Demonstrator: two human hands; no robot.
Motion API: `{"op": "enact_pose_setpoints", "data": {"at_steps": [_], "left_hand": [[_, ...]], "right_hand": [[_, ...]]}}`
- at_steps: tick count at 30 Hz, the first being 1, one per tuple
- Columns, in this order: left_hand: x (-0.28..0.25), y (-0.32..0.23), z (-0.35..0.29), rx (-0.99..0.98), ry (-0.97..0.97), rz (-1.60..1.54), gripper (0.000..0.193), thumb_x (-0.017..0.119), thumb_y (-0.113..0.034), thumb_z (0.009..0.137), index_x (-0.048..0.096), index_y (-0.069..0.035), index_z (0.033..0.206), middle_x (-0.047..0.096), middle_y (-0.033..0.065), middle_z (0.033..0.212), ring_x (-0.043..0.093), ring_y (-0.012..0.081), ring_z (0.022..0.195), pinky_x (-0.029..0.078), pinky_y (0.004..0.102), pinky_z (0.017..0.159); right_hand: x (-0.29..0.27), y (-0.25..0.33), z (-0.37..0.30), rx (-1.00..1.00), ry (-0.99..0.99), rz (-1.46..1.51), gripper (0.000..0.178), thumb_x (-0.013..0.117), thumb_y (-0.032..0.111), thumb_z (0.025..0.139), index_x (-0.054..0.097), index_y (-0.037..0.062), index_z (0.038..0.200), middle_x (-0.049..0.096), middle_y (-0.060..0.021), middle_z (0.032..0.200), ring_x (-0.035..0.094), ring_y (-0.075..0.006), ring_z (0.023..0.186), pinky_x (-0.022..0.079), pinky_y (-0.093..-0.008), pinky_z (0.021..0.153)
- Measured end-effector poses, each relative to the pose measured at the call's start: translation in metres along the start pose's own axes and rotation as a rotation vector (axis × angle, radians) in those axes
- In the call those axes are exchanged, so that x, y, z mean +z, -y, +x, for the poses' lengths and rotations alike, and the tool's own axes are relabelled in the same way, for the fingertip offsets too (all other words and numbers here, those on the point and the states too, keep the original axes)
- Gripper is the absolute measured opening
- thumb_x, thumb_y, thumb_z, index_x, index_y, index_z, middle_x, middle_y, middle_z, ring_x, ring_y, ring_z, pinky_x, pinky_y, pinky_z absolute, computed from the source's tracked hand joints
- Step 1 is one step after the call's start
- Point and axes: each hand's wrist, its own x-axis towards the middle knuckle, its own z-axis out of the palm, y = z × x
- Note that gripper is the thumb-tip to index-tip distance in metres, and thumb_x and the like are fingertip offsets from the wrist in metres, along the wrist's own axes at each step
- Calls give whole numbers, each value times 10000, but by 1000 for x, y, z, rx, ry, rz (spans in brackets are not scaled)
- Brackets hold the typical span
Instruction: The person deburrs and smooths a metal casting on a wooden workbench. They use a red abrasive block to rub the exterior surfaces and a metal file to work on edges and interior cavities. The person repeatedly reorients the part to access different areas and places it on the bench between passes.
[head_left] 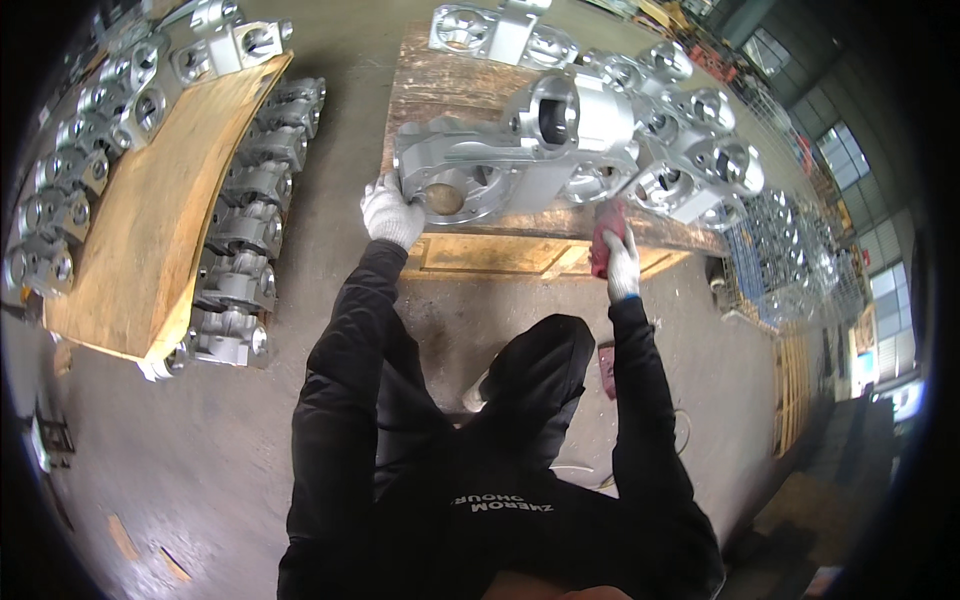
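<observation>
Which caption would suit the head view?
Gloved left hand at a silver metal casting, gloved right hand holding a red object.

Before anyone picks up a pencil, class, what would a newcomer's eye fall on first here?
First, the big silvery casting on the dark wooden surface at upper centre, with the gloved left hand at its left end. Next, the red object in the gloved right hand, near that surface's front edge. Off to the left, a pale wooden sheet lies between rows of similar metal parts.
</observation>
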Motion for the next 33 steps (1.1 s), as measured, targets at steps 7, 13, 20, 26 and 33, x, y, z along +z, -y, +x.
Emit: {"op": "enact_pose_setpoints", "data": {"at_steps": [7, 13, 20, 26, 33], "left_hand": [[18, -5, -96, 225, -332, 187, 729, 836, -339, 682, 502, 34, 1212, 599, 220, 1134, 584, 406, 1055, 477, 500, 948], [-3, 51, -5, 213, -73, 219, 794, 726, -254, 758, 491, 99, 1430, 608, 281, 1304, 604, 428, 1190, 488, 485, 1024], [-44, -6, 67, 77, -478, 30, 817, 877, -374, 777, 520, 5, 1407, 573, 255, 1314, 598, 408, 1228, 507, 496, 1034], [-82, -145, 85, 623, -263, -678, 377, 564, -250, 1092, 583, -25, 1394, 652, 181, 1296, 670, 277, 1109, 534, 390, 990], [-67, -200, 112, 636, 9, -544, 301, 537, -257, 1089, 680, 1, 1152, 698, 193, 1074, 670, 329, 1034, 506, 391, 939]], "right_hand": [[-9, 16, 22, -513, -40, -1038, 550, 673, 259, 891, 607, 247, 1437, 627, -52, 1466, 645, -452, 1172, 502, -459, 1041], [-3, 42, 18, -869, 14, -1470, 498, 722, 207, 781, 683, 209, 1278, 655, -23, 1404, 667, -356, 1104, 530, -483, 890], [44, 36, -5, -755, 129, -1384, 321, 629, 193, 835, 717, 128, 1137, 689, -97, 1230, 671, -343, 1063, 511, -474, 883], [76, 21, 10, -531, 86, -1301, 280, 662, 248, 784, 757, 146, 1026, 752, -136, 1017, 726, -361, 958, 564, -481, 866], [82, 11, 12, -10, 233, -36, 216, 647, 211, 888, 751, 68, 1012, 759, -143, 958, 737, -270, 822, 585, -360, 705]]}}
